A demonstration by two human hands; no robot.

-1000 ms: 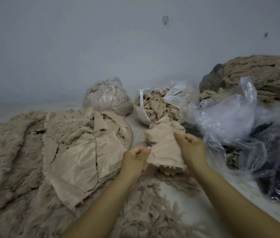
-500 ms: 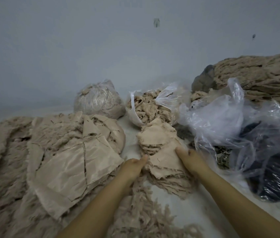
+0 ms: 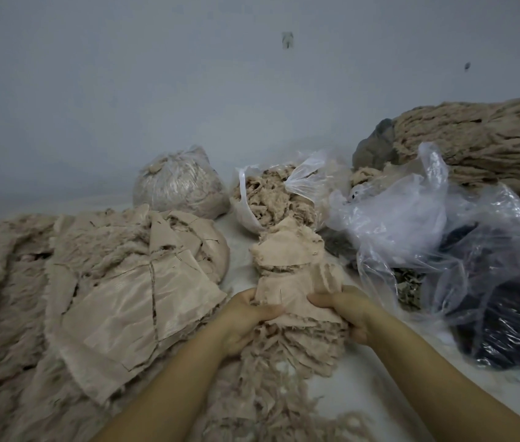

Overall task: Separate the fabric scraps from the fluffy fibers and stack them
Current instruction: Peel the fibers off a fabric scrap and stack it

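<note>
A small stack of beige fabric scraps (image 3: 293, 269) sits at the centre of the white surface. My left hand (image 3: 246, 317) grips its near left edge and my right hand (image 3: 344, 307) grips its near right edge, thumbs on top of the front scrap. Fluffy beige fibers (image 3: 271, 378) spread out beneath and in front of the stack. To the left lies a larger pile of flat beige fabric pieces (image 3: 131, 288) on a fluffy mass (image 3: 0, 282).
At the back stand a tied bag of fibers (image 3: 179, 183) and an open bag of fluffy fibers (image 3: 268, 196). Crumpled clear plastic bags (image 3: 411, 218) with dark contents (image 3: 507, 314) fill the right. A big fibrous bundle (image 3: 482, 138) lies behind them against the wall.
The scrap I held up a second ago now lies on the stack. Both hands have dropped lower and closed round the stack's near edges.
</note>
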